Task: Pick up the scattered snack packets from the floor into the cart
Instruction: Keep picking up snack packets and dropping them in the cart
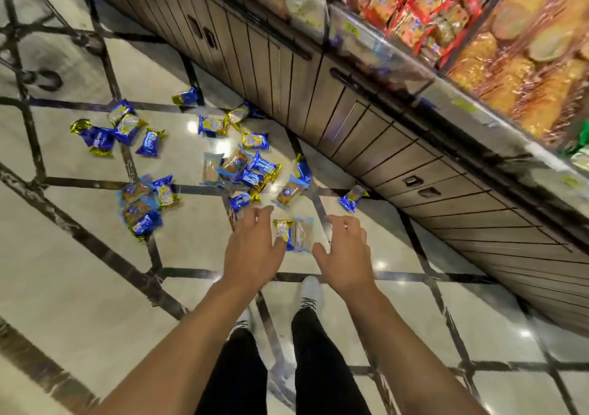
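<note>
Several blue-and-gold snack packets (255, 172) lie scattered over the tiled floor (79, 287), most of them ahead of me and to the left. The nearest two, a blue-gold packet (283, 231) and a clear packet (304, 234), lie side by side between my hands. My left hand (253, 245) hovers just left of them with fingers spread and loosely bent, holding nothing. My right hand (342, 252) hovers just right of them, likewise empty with relaxed fingers. One packet (352, 198) lies apart near the cabinet base. The cart's wheels (47, 78) and frame show at the far left.
A shop counter with dark slatted cabinet doors (366, 121) runs diagonally along the right. Bins of red and orange snack bags (446, 16) sit on top of it. My legs and white shoes (310, 290) stand on the floor below my hands.
</note>
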Action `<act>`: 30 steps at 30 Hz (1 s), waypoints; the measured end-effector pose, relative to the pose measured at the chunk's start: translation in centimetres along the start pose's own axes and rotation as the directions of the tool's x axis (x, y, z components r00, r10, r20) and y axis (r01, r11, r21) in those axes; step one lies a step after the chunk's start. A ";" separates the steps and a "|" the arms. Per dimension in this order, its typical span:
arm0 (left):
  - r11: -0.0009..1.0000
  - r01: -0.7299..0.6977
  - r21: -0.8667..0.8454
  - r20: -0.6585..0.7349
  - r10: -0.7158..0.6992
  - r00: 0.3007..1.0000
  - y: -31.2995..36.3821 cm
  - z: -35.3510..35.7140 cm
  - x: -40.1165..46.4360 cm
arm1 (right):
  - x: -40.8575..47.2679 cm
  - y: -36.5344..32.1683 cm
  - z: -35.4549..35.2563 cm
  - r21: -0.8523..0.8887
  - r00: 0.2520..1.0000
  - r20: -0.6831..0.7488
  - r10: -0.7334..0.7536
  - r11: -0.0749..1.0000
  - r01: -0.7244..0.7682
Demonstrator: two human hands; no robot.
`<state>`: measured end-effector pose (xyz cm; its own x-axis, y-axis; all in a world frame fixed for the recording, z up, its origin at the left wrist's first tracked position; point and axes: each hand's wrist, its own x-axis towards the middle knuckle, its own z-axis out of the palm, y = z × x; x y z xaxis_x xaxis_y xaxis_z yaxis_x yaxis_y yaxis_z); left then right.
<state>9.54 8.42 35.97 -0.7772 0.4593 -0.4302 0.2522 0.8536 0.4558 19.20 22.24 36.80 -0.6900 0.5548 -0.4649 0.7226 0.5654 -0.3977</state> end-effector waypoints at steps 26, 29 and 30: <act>0.985 0.005 0.174 0.121 -0.027 0.992 -25.0 53.1 28.2 | 33.1 27.5 49.2 -0.016 0.985 0.171 -0.038 0.999 0.041; 0.991 -0.021 0.130 0.035 0.017 0.999 -25.6 54.8 28.7 | 33.6 27.7 50.9 0.055 0.992 0.113 -0.062 0.997 0.056; 0.994 -0.024 0.104 0.016 0.023 1.000 -25.8 55.0 28.8 | 33.6 27.6 51.1 0.064 0.993 0.091 -0.071 0.996 0.065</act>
<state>12.38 13.13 -31.08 -0.7621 0.4823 -0.4319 0.3292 0.8632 0.3829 18.11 25.29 -30.26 -0.7329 0.4551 -0.5057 0.6771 0.5600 -0.4774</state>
